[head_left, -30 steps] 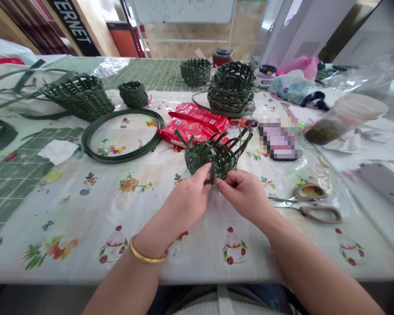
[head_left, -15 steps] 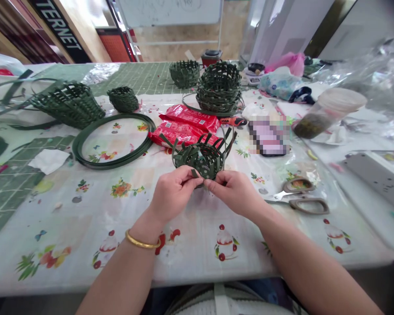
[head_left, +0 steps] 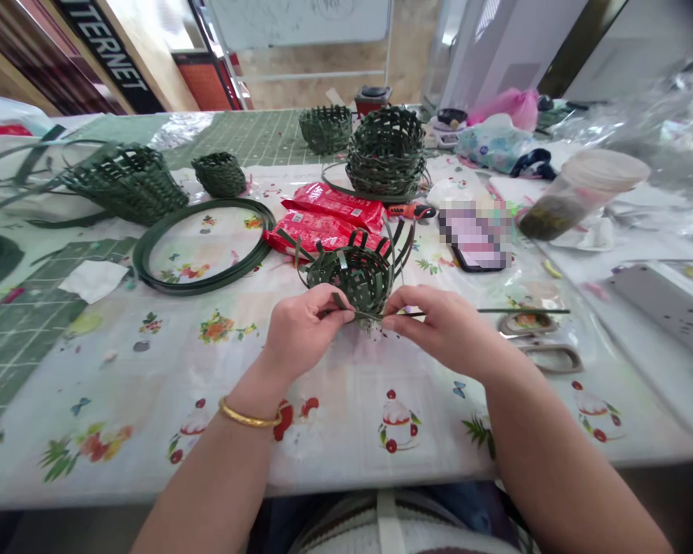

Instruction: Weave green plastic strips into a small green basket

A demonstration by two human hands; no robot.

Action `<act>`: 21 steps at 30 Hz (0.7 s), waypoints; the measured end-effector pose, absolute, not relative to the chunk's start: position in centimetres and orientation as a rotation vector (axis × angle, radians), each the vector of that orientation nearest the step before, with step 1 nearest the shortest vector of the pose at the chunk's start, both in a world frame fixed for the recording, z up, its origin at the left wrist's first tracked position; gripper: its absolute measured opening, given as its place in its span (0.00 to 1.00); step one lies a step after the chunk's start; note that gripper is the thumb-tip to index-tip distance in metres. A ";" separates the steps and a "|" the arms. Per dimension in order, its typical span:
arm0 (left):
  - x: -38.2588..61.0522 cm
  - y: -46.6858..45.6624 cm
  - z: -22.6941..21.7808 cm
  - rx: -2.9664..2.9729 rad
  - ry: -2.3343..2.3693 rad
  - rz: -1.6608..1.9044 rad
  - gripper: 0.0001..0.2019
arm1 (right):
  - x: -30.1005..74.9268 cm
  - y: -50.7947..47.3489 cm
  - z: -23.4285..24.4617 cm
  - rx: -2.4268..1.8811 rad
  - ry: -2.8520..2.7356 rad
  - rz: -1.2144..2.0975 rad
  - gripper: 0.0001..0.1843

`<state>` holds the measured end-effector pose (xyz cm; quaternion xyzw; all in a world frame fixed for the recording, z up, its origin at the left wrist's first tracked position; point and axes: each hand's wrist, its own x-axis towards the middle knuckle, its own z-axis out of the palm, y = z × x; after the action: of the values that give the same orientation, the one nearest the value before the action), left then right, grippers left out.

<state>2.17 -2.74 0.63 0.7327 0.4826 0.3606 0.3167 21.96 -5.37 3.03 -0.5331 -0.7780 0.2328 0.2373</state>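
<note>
A small dark green woven basket with loose upright strip ends round its rim sits on the table in front of me. My left hand pinches a strip at the basket's near edge. Between the thumb and fingers of my right hand is a thin green strip, its free end sticking out to the right above the scissors. Behind the basket lie red packets. The basket's near side is partly covered by my fingers.
Left of the basket lies a coil of green strip. More woven baskets stand at the back. On the right are a phone, a tilted plastic tub and a white box. A flowered cover spreads over the table.
My right hand has moved a little right, away from my left, with a strip now stretched out between its fingers. My left hand keeps its pinch at the basket's edge.
</note>
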 end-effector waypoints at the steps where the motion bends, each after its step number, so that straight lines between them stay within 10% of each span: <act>1: 2.2 -2.7 0.6 1.926 1.273 0.944 0.02 | 22.4 -5.3 3.2 -1.432 -2.203 0.527 0.05; 9: 2.2 -2.9 1.2 2.124 1.386 0.880 0.00 | 21.6 -5.5 2.5 -1.330 -1.943 -0.427 0.07; 21: 3.1 -3.2 0.7 2.532 1.437 0.798 0.04 | 20.1 -4.1 3.0 -1.167 -2.104 -0.420 0.09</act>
<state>3.05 -3.25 0.74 0.8372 0.4752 0.2638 0.0615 20.15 -4.10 2.99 -0.4488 -0.8094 -0.1615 0.3427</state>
